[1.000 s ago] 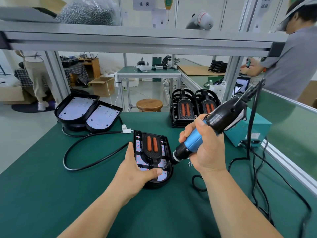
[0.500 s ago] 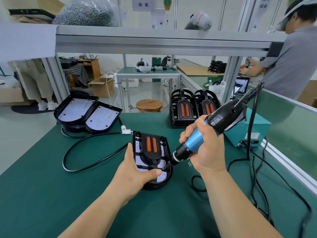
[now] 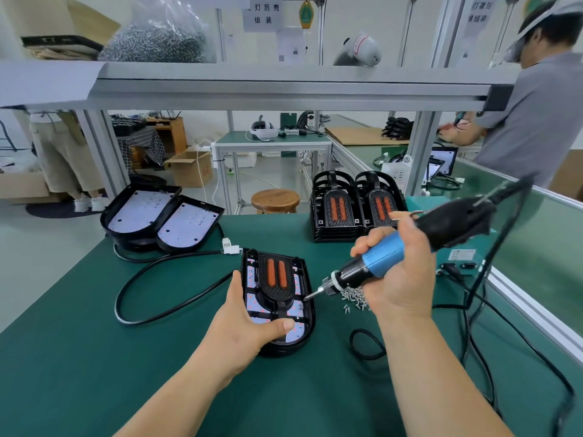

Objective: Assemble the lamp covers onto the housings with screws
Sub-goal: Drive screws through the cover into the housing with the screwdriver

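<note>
On green bench [image 3: 94, 357], left hand [image 3: 243, 329] gripping lamp housing [image 3: 310, 313], right hand [image 3: 400, 279] clenching screwdriver [image 3: 381, 258]

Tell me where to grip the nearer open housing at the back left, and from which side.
Probably pinch the black rim of the nearer housing along its right long edge, coming from the right: that edge stands free, while its left edge lies against the other housing.
</note>
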